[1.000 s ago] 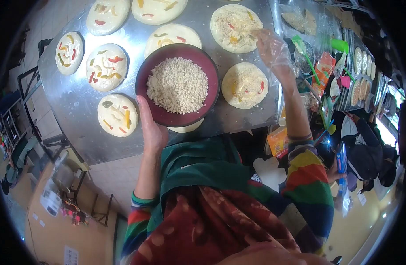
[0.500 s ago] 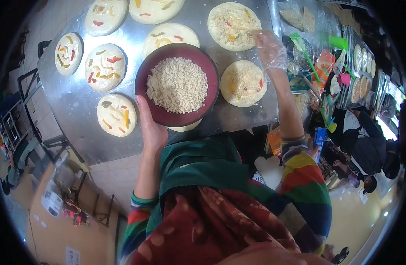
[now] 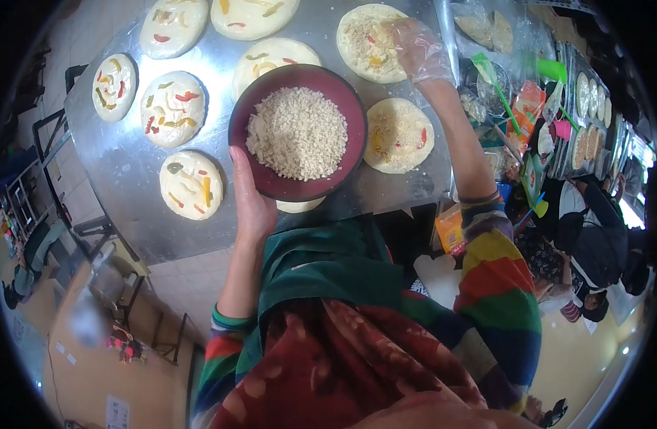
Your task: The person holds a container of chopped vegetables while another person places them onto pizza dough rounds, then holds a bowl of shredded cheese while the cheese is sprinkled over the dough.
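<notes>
My left hand (image 3: 252,204) supports a dark red bowl (image 3: 237,136) of whitish crumbs (image 3: 297,134), its thumb along the rim and the other fingers hidden underneath. My right hand (image 3: 418,51), in a clear plastic glove, is over the right side of a crumb-covered dough round (image 3: 358,46) at the top; its fingertips are too unclear to tell whether they hold anything. Below it lies another dough round (image 3: 400,136) with crumbs and red and yellow strips. Several rounds with coloured strips and no crumbs, such as one (image 3: 172,109), lie left of the bowl.
The rounds lie on a metal table (image 3: 135,196). Along its right side are a green spatula (image 3: 496,86), an orange packet (image 3: 526,107), plastic bags and trays of flat pieces (image 3: 582,146). Other people (image 3: 593,236) are at the far right.
My right hand has moved left, further over the upper crumbed round. The bowl in my left hand has shifted slightly right and up, now partly overlapping the lower crumbed round's left edge.
</notes>
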`<act>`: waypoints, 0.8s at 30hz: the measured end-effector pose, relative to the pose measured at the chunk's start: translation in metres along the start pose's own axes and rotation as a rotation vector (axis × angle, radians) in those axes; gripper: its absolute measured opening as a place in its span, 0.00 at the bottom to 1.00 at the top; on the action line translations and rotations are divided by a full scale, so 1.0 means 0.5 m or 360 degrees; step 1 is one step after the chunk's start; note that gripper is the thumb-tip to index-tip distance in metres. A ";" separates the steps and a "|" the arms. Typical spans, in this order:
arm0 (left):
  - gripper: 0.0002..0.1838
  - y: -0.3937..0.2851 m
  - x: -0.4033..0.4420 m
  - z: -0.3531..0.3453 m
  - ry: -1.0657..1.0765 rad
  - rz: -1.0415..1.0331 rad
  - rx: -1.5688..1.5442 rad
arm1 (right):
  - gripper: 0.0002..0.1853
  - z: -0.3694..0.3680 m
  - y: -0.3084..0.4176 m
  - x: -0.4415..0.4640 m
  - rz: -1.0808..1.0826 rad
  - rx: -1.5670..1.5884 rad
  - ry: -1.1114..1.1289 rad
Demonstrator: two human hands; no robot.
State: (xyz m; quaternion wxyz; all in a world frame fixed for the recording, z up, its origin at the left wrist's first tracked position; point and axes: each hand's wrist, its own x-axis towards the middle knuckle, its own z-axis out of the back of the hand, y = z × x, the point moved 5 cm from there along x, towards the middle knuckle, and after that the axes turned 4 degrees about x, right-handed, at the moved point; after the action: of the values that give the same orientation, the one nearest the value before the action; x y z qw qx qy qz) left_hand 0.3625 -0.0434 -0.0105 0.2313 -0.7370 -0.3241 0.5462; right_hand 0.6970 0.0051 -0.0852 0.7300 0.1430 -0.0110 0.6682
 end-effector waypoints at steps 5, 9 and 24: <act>0.36 0.000 0.023 -0.012 0.0151 -0.0081 0.0111 | 0.18 0.137 0.082 0.027 -0.0209 0.0288 0.0431; 0.35 0.003 0.061 -0.043 0.0193 -0.0222 0.0248 | 0.18 0.201 0.189 0.005 0.0030 0.1609 0.0565; 0.36 0.016 0.199 -0.191 0.0424 -0.0028 -0.0116 | 0.15 0.150 0.142 0.094 -0.0083 0.1994 0.1177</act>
State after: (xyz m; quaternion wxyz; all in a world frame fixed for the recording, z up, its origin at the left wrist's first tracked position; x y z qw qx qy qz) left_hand 0.4746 0.0250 -0.0530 0.2501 -0.8080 -0.3165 0.4294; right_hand 0.6456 0.0389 0.0101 0.4828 0.2992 0.6244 0.5361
